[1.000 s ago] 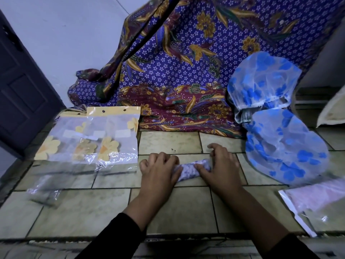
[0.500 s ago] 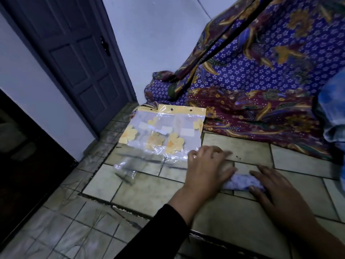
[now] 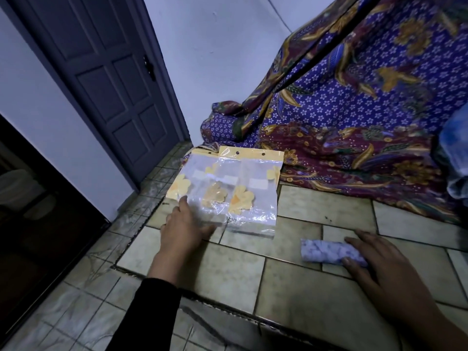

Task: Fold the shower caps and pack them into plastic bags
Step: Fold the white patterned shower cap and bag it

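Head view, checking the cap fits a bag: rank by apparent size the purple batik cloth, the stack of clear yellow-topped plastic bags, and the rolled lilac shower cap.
1. Purple batik cloth
2. Stack of clear yellow-topped plastic bags
3. Rolled lilac shower cap

A tiled floor of pale, marbled rectangular tiles with dark grout carries everything. A fanned stack of clear plastic bags with yellow header strips and yellow flower prints lies flat on it near the door side. To the right, well apart from the bags, a rolled shower cap in a pale purple print lies on the tiles. Behind both, a purple and maroon batik cloth spreads its lower edge onto the floor.
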